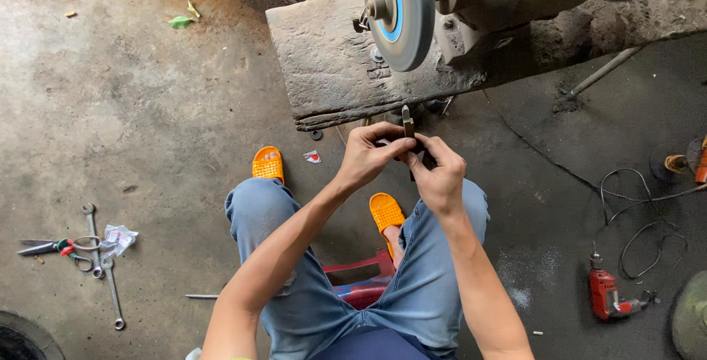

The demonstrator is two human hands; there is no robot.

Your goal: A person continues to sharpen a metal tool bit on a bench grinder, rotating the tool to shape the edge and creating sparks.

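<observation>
— What do the hands hold at frame centre?
— Left hand (366,155) and right hand (440,176) both pinch closed around a small metal blade (406,122), its tip poking up just below the grinding wheel (398,12), upper middle, steadied by two grips.

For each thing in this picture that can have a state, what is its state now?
Left hand: closed, pinching the small metal piece.
Right hand: closed on the same piece.
Small metal piece: held upright in both hands, below the grinding wheel, apart from it.
Grinding wheel: mounted on the bench grinder; spinning or not, cannot tell.
Red drill: lying on the floor, unheld.
Scissors: closed, lying on the floor.
Wrenches: lying flat.
</observation>
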